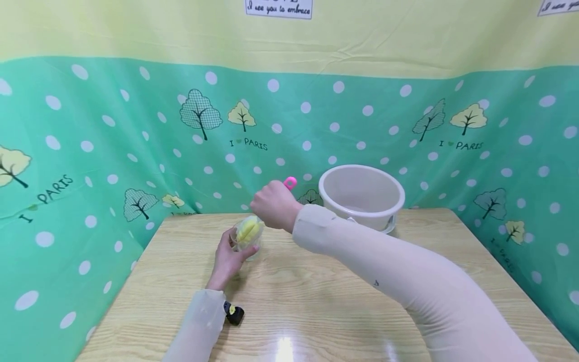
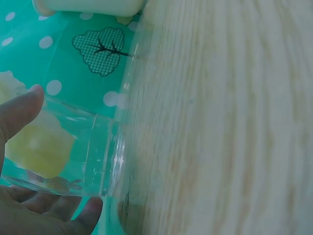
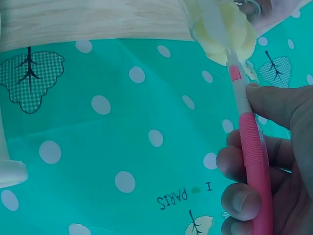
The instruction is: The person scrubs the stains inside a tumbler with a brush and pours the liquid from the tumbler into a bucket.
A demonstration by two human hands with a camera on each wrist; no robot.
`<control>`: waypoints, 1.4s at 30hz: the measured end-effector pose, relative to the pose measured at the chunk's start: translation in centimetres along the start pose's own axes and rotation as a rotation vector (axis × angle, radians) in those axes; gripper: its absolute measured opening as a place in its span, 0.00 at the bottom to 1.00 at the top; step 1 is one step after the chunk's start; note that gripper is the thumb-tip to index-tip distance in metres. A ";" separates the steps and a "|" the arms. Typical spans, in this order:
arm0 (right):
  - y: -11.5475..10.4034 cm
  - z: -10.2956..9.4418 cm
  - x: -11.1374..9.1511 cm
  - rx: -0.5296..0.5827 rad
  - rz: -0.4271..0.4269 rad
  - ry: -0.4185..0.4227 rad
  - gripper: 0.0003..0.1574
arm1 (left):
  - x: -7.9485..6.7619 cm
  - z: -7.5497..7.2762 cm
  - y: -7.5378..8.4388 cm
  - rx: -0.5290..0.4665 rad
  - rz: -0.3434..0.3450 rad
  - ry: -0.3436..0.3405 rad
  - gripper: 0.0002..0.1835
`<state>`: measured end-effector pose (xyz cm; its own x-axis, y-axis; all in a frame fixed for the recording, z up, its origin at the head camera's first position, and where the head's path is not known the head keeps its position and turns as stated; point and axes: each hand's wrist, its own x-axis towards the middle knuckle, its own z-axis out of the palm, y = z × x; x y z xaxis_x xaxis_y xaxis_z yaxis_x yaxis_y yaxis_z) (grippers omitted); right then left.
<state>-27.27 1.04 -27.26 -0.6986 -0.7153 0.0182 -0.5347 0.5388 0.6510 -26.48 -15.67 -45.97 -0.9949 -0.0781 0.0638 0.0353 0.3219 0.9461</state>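
My left hand [image 1: 228,256] grips a clear drinking glass [image 2: 100,152] from the side, thumb on one face and fingers on the other. The glass is tilted, its base close to the wooden table in the left wrist view. Inside its mouth sits the yellow sponge head [image 3: 234,36] of a cup brush. My right hand [image 1: 275,203] holds that brush by its pink and white handle [image 3: 257,171], fingers curled round it and thumb laid along it. The handle's pink looped end [image 1: 290,182] sticks up past the fist.
A whitish round tub [image 1: 362,201] with a thick rim stands at the back right of the wooden table [image 1: 289,301]. Behind the table hangs a green and yellow curtain [image 1: 289,110] with dots and trees. A black device [image 1: 233,314] is at my left wrist.
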 end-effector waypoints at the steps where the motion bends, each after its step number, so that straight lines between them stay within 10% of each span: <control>1: -0.1 0.0 0.1 -0.010 -0.006 0.006 0.10 | 0.0 0.0 0.0 -0.001 -0.001 0.002 0.49; 42: -2.4 0.7 3.2 -0.251 -0.081 0.077 0.06 | 0.2 -0.5 -0.3 0.020 0.018 -0.058 0.51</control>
<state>-28.52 -2.23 -29.32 -0.6149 -0.7886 0.0097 -0.4463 0.3581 0.8201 -26.63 -16.22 -46.08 -0.9980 -0.0173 0.0612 0.0516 0.3412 0.9386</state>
